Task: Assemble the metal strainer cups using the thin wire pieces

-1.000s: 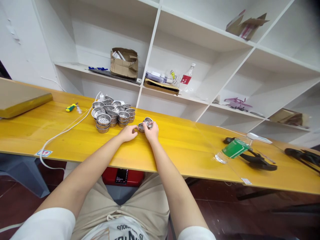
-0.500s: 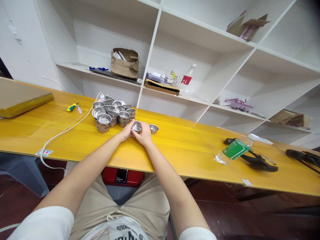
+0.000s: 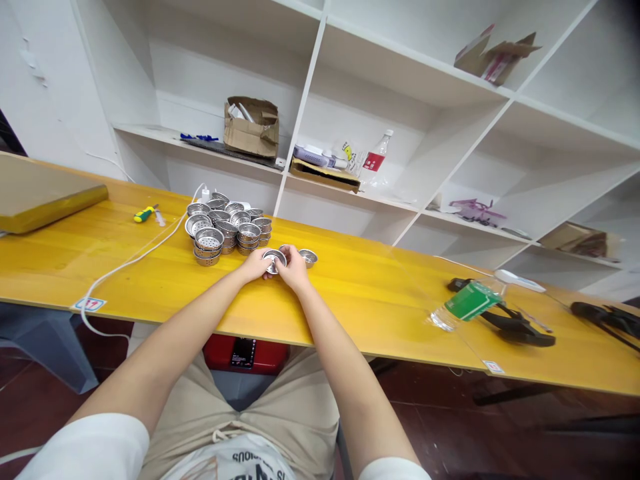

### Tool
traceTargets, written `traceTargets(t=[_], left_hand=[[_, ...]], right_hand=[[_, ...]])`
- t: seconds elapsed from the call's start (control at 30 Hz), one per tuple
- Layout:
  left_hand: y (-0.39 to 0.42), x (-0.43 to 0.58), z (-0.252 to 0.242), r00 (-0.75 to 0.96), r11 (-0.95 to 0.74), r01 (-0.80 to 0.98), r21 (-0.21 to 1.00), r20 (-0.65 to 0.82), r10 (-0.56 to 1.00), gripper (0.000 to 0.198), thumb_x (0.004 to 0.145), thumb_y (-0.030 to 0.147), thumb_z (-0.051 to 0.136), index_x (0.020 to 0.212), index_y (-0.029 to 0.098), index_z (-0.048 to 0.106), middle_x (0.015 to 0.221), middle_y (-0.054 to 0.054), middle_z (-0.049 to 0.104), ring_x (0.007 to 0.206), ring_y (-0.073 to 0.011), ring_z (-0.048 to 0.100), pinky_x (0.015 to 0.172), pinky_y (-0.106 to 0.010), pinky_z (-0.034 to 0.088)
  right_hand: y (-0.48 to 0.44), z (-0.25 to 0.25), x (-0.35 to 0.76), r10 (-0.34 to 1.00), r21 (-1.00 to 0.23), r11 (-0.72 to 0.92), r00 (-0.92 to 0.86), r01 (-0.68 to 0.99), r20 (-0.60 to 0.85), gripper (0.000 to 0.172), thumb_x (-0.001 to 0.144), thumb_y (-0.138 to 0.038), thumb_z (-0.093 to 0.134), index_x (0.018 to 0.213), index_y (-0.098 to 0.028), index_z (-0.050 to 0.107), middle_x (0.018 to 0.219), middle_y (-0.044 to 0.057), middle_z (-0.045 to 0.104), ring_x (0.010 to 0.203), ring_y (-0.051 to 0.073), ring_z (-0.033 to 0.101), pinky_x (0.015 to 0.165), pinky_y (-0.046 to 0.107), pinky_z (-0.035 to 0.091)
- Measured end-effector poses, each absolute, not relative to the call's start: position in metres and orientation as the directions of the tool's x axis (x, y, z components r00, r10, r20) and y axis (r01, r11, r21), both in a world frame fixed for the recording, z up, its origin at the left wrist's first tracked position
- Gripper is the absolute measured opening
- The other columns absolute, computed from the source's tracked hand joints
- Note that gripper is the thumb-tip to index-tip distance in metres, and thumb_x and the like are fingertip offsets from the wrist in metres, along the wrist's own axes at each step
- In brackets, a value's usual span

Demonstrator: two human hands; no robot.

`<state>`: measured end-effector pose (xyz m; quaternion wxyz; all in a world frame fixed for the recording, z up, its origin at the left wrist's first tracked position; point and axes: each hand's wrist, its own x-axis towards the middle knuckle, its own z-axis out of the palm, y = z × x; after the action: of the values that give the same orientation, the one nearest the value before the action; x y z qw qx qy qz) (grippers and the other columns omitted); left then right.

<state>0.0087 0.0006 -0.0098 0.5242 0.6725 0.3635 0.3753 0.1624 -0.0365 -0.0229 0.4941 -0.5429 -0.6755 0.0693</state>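
Note:
Between my two hands is a small round metal strainer cup (image 3: 273,257), its opening tipped up toward me. My left hand (image 3: 256,265) is closed on its left rim. My right hand (image 3: 293,268) grips the right side, with the thumb reaching over the inside. Just right of my right hand, a single metal cup (image 3: 309,258) rests on the table, partly covered by the fingers. To the left stand several stacks of perforated metal cups (image 3: 209,240), close together.
A white cable (image 3: 145,257) runs across the yellow table (image 3: 370,300) left of the stacks. Near it lies a green-yellow screwdriver (image 3: 145,214). A green-labelled bottle (image 3: 470,301) and a black strap-like object (image 3: 520,327) are at the right. White shelves (image 3: 350,213) stand behind.
Both hands have drawn the strainer cup slightly toward me and tilted it, so more of its inside shows. The lone cup and the stacks stay where they were.

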Motion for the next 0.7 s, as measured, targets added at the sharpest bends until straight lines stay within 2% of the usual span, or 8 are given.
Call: traceTargets(t=[0.13, 0.27, 0.53, 0.63, 0.7], left_hand=[[0.0, 0.009, -0.011, 0.472, -0.224, 0.149, 0.963, 0.129, 0.872, 0.018, 0.084, 0.019, 0.055, 0.095, 0.015, 0.068, 0.056, 0.0, 0.064, 0.045, -0.016, 0.062, 0.043, -0.024, 0.045], [0.0, 0.008, -0.012, 0.492, -0.259, 0.162, 0.952, 0.149, 0.858, 0.017, 0.087, 0.021, 0.05, 0.091, 0.016, 0.066, 0.056, 0.0, 0.063, 0.045, -0.0155, 0.062, 0.041, -0.023, 0.045], [0.001, 0.007, -0.015, 0.526, -0.304, 0.176, 0.936, 0.172, 0.833, 0.025, 0.093, 0.031, 0.05, 0.1, 0.015, 0.067, 0.057, 0.0, 0.063, 0.044, -0.0152, 0.06, 0.039, -0.022, 0.043], [0.001, 0.006, -0.014, 0.551, -0.3, 0.157, 0.941, 0.168, 0.817, 0.031, 0.095, 0.042, 0.054, 0.104, 0.015, 0.066, 0.059, 0.0, 0.062, 0.045, -0.0149, 0.06, 0.038, -0.022, 0.042], [0.001, 0.005, -0.014, 0.574, -0.299, 0.157, 0.941, 0.159, 0.803, 0.04, 0.091, 0.049, 0.063, 0.112, 0.015, 0.064, 0.064, 0.0, 0.064, 0.047, -0.0153, 0.06, 0.039, -0.022, 0.043]], right_hand=[[-0.034, -0.024, 0.165, 0.823, -0.637, 0.371, 0.079, 0.676, 0.563, 0.011, 0.083, -0.027, 0.059, 0.094, -0.025, 0.058, 0.091, 0.0, 0.07, 0.082, 0.019, 0.067, 0.079, 0.03, 0.053], [-0.038, -0.02, 0.164, 0.837, -0.62, 0.327, 0.086, 0.713, 0.54, 0.008, 0.088, -0.031, 0.056, 0.091, -0.025, 0.059, 0.087, 0.001, 0.07, 0.081, 0.021, 0.064, 0.078, 0.031, 0.052], [-0.045, -0.014, 0.162, 0.797, -0.499, 0.363, 0.015, 0.787, 0.604, 0.006, 0.091, -0.028, 0.057, 0.089, -0.024, 0.061, 0.091, 0.004, 0.069, 0.088, 0.023, 0.063, 0.083, 0.032, 0.049], [-0.045, -0.016, 0.163, 0.792, -0.484, 0.368, 0.005, 0.794, 0.611, 0.009, 0.093, -0.028, 0.054, 0.093, -0.024, 0.062, 0.094, 0.005, 0.07, 0.09, 0.023, 0.063, 0.083, 0.032, 0.048], [-0.044, -0.017, 0.164, 0.771, -0.483, 0.398, 0.001, 0.78, 0.637, 0.01, 0.094, -0.028, 0.054, 0.096, -0.022, 0.063, 0.098, 0.006, 0.069, 0.091, 0.023, 0.063, 0.084, 0.033, 0.048]])
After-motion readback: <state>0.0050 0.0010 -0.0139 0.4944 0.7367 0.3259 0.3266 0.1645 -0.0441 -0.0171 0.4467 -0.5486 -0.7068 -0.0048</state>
